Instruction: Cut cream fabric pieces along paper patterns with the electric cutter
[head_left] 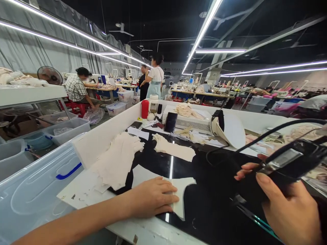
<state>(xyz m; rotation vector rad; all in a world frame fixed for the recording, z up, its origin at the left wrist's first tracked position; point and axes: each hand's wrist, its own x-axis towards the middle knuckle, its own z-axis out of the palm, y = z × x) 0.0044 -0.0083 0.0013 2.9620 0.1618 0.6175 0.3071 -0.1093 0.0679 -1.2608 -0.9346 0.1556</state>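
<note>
My left hand [153,196] lies flat, its fingers stretched out, on a pale curved piece [182,194] on the glossy black tabletop [209,204]. At the right, my right hand [286,200] is wrapped round a black handheld device [288,161] with a metal plate and a cable, slightly blurred. Below the device lies a green-handled tool [255,217], partly hidden by my right hand. A pile of cream fabric pieces [119,158] rests left of the black surface. Beyond my left hand is another cream fabric stack [175,148].
A phone [171,122] leans on a white vented box [196,124] behind the fabric. Near it stand a red container [145,109] and a bottle [153,103]. White walls [94,136] edge the table; a plastic bin [38,194] is at left. People are farther back.
</note>
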